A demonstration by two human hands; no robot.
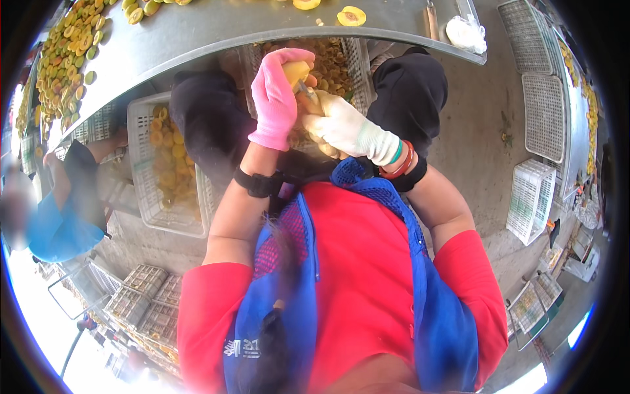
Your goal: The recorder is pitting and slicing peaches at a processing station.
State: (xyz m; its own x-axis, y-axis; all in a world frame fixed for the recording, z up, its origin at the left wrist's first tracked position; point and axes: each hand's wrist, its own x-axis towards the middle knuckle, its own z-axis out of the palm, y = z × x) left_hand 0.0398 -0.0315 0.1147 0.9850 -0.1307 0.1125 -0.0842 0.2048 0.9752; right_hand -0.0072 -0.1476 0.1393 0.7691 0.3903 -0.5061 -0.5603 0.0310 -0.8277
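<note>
My left hand (276, 101), in a pink glove, holds a piece of yellow stone fruit (295, 72) just below the table's edge. My right hand (347, 125), in a whitish glove with stained fingers, grips a small tool with a metal tip (303, 88). That tip meets or nearly meets the fruit; its exact contact is hidden by my fingers. Beneath both hands, between my knees, a white plastic crate (362, 74) holds many brownish-yellow fruit scraps (332, 64).
A metal table (221, 24) spans the front, with a fruit half (351, 16), a wooden-handled tool (431, 22) and a plastic bag (466, 34). Fruit halves (74, 49) are heaped left. A crate (142, 197) of fruit stands beside my left leg. A person in blue (64, 226) sits farther left.
</note>
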